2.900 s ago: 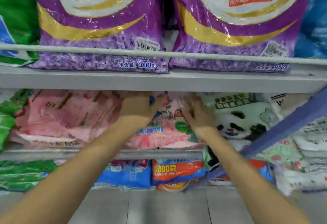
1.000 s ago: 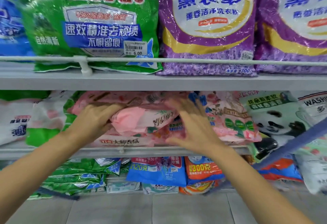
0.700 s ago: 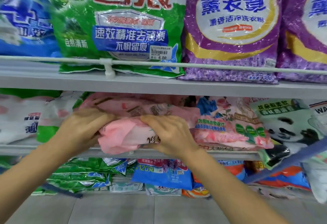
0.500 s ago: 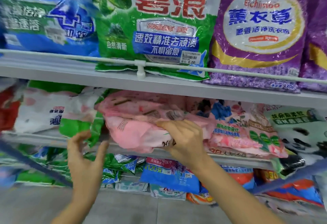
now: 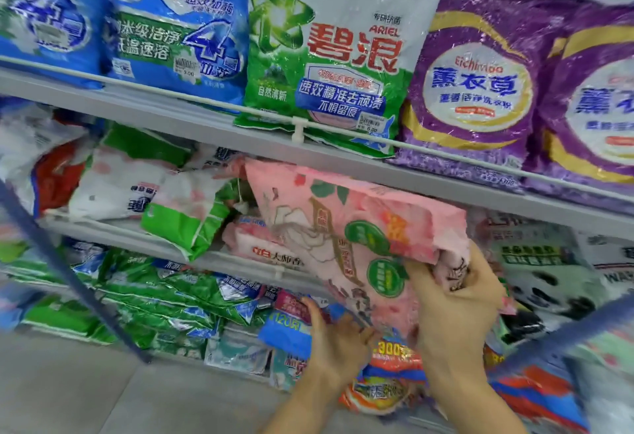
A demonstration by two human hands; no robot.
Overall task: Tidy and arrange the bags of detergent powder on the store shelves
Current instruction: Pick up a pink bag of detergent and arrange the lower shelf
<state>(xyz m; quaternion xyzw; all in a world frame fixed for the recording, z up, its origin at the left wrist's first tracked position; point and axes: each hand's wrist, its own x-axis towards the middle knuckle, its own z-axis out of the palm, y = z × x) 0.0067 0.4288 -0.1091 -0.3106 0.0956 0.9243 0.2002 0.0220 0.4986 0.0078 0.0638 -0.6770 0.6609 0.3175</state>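
As the right hand (image 5: 453,300) clutches the pink bag (image 5: 343,228), the left hand (image 5: 338,341) pinches its lower edge.

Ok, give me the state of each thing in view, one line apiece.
pink detergent bag: tilted, partly out of the middle shelf, held by both hands
right hand: grips the pink bag's crumpled corner
left hand: holds its lower edge
green Ariel bag: upright behind the top rail
purple lavender bag: upright beside it
green-and-white bag: slumped, overhanging the middle shelf edge
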